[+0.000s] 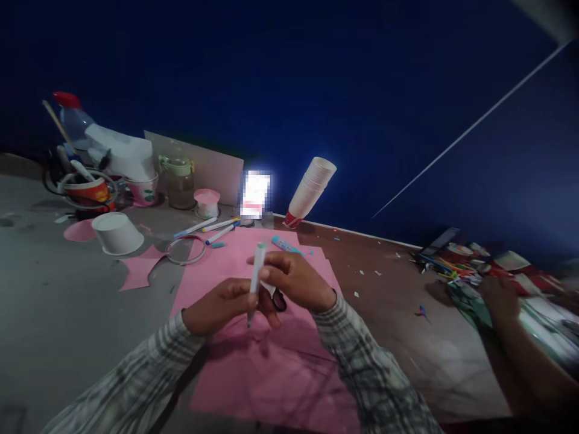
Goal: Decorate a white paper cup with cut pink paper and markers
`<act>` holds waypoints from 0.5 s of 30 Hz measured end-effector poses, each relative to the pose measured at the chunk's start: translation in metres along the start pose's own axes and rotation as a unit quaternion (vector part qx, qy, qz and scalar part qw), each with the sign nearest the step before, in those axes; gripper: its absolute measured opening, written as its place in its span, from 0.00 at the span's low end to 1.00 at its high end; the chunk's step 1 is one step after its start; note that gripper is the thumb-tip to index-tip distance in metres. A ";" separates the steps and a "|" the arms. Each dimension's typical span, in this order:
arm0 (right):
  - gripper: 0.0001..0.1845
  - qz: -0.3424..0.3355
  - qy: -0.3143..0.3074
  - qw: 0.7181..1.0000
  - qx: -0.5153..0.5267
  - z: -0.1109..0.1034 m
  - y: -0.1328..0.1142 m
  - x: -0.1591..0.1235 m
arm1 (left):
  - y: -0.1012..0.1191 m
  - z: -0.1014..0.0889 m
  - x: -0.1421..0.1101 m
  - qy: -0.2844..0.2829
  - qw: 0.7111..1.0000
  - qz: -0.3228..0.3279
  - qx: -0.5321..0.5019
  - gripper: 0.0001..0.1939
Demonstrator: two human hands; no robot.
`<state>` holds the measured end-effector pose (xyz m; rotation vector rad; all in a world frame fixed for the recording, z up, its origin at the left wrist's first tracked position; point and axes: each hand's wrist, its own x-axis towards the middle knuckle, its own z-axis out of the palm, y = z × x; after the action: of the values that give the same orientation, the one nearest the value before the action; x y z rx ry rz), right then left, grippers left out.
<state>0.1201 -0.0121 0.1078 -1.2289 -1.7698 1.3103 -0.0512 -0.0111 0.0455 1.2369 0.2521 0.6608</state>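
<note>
Both my hands are on a white felt-tip pen (257,271) with a pale green end, held nearly upright over pink paper (271,386). My left hand (221,304) pinches its lower barrel, and the narrow tip points down. Higher up, the fingers of my right hand (301,278) close around the pen's upper part. A black loop like a scissors handle (279,301) shows just below my right hand; the rest is hidden. Beyond the hands lie a light-blue marker (284,245), a small teal cap (218,245) and several pens (221,225).
Tilted paper cups (312,187) form a stack near the wall. To the left are an upturned white cup (116,234), a wire ring (185,250), a pink cutout (143,268), a glass jar (178,184) and a red tool cup (88,194). Another person's hand (501,301) is at right.
</note>
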 end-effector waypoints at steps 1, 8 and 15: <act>0.15 0.035 -0.039 0.998 0.036 0.006 -0.005 -0.002 | 0.000 0.003 0.000 -0.021 0.999 -0.010 0.027 0.19; 0.16 -0.087 0.125 0.938 0.311 -0.018 0.005 -0.023 | 0.005 -0.016 -0.005 0.089 0.990 0.107 -0.019 0.26; 0.09 -0.062 0.196 0.831 0.518 -0.029 0.055 -0.030 | -0.014 -0.059 -0.010 0.142 0.953 -0.033 0.266 0.36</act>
<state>0.1746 -0.0242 0.0667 -0.6415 -0.6082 1.4671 -0.0845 0.0270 0.0113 1.6364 0.7450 0.7387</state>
